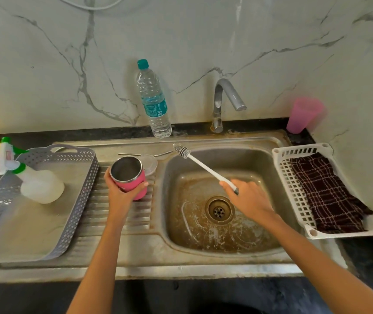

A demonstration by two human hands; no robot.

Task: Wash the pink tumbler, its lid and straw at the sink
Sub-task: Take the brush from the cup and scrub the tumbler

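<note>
Tumbler point(133, 182) gripped by left hand point(118, 190) near basin point(251, 163) edge, right hand point(249, 200) gripping brush point(203, 167) over open basin

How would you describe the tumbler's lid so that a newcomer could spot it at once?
Find the ribbed drainboard left of the sink basin. Just behind the pink tumbler in the left hand lies the lid. It is the only clear round disc there; the straw behind it is thin metal.
</note>
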